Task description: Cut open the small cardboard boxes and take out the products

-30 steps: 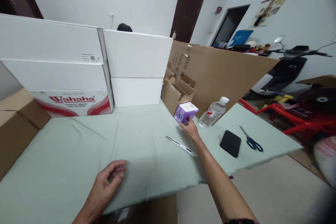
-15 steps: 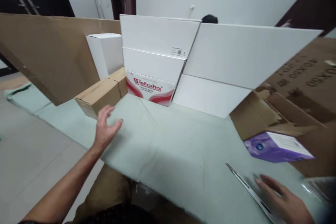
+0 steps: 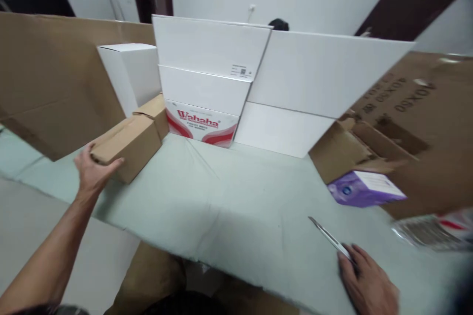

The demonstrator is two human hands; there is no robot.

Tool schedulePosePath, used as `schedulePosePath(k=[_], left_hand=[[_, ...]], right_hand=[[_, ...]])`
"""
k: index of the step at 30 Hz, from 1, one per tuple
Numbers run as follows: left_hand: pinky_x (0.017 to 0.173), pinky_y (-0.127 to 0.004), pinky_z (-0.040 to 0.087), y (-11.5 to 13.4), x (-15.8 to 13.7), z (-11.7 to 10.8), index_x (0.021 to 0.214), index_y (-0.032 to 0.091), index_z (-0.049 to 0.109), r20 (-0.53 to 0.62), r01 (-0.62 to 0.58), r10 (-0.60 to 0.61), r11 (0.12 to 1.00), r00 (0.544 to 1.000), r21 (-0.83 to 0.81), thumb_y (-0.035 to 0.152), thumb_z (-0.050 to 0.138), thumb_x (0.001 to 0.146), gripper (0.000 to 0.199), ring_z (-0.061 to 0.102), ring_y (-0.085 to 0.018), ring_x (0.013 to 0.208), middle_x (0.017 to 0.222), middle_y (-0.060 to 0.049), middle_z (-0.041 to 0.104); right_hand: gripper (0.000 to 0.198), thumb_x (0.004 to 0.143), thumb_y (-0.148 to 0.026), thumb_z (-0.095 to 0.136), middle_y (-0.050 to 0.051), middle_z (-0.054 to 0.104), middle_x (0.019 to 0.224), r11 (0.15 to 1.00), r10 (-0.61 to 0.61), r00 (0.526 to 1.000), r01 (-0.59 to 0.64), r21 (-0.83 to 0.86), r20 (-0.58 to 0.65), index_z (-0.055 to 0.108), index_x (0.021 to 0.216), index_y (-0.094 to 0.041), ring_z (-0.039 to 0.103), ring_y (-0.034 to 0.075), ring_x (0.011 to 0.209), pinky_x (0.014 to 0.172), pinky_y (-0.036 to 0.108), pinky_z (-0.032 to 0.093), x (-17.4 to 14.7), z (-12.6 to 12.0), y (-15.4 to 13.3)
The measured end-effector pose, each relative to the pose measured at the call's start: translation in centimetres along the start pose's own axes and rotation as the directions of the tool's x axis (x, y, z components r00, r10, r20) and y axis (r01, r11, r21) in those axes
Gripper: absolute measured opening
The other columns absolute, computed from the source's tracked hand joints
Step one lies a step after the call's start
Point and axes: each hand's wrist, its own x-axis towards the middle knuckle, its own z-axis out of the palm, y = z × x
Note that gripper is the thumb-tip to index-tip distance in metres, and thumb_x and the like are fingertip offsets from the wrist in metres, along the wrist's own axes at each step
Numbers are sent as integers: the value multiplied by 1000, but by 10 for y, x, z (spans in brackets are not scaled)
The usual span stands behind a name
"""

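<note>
At the left, my left hand (image 3: 92, 170) is closed around the near end of a brown cardboard box (image 3: 136, 145), fingers over its far side and thumb on the side facing the middle. The box lies on the pale green cloth and meets a second brown box (image 3: 152, 107) behind it. My right hand (image 3: 369, 280), at the lower right, is closed on a silver utility knife (image 3: 330, 237). The blade points away to the upper left, and the rear of the knife is hidden under the fingers.
White folded cartons (image 3: 210, 47) stand upright at the back, one marked Wahaha, beside a white box (image 3: 138, 74). Large brown cardboard (image 3: 62, 74) rises at the left. An opened brown carton (image 3: 338, 150), a purple pack (image 3: 364, 189) and a clear plastic package (image 3: 424, 231) are at the right.
My left hand has moved left onto the near end of the brown box and gripped it. The right hand has closed on the utility knife. The view has shifted rightward.
</note>
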Motion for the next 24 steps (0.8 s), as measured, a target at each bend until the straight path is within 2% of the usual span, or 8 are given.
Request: schedulePosePath(k=[3,7,9,11,14,16,19,24], left_hand=[[110,-74,47,-6,-38,-7,148,20,52,13,-69,70,997,997,-38,67,78,65,99,48,-53,136,147,-16,54],[114,-74,45,6,-95,-9,150,45,48,242,-181,239,955,940,-236,71,76,62,96,49,-51,138,155,-3,49],[120,-70,40,29,-117,-2,152,42,45,385,-238,364,911,848,-338,63,80,65,96,47,-49,143,155,-4,48],[124,-64,34,60,-133,10,156,30,40,509,-239,462,864,726,-443,53,80,72,96,39,-46,151,162,-13,41],[128,-60,26,100,-143,31,161,17,33,630,-141,526,820,572,-555,45,76,75,100,26,-44,159,171,-21,28],[129,-59,21,116,-143,41,163,15,29,661,-68,545,795,515,-603,41,72,76,101,22,-43,161,173,-21,24],[130,-56,18,127,-144,47,165,13,29,662,50,557,746,501,-665,48,72,77,103,23,-43,160,174,-19,26],[127,-48,31,141,-148,49,164,15,31,678,223,412,731,609,-645,58,70,81,101,36,-39,155,171,-16,35]], right_hand=[[55,92,-61,37,17,73,129,1000,26,999,-26,-5,28,75,110,-25,67,42,119,95,61,53,-6,-16,-25],[56,89,-59,41,17,73,131,996,87,996,-86,-16,34,73,116,-22,66,39,120,97,59,51,-8,-27,-44],[56,89,-58,41,17,72,132,995,97,994,-96,-13,54,73,118,-21,66,39,121,97,58,50,-7,-29,-48],[56,90,-57,41,18,72,133,996,94,993,-94,-6,72,73,116,-20,65,39,122,98,58,49,-7,-30,-51],[50,89,-53,40,19,71,132,995,92,992,-94,19,83,73,108,-20,64,39,121,99,59,47,-4,-29,-54],[45,87,-50,42,19,73,127,991,115,990,-120,57,84,71,103,-20,65,39,118,99,58,47,-2,-31,-56],[45,87,-49,41,20,75,110,978,177,981,-184,96,75,69,105,-19,69,37,102,92,54,52,-2,-41,-61],[50,91,-57,43,10,73,85,929,233,965,-258,266,124,68,111,-20,68,29,77,75,41,55,-3,-70,-96]])
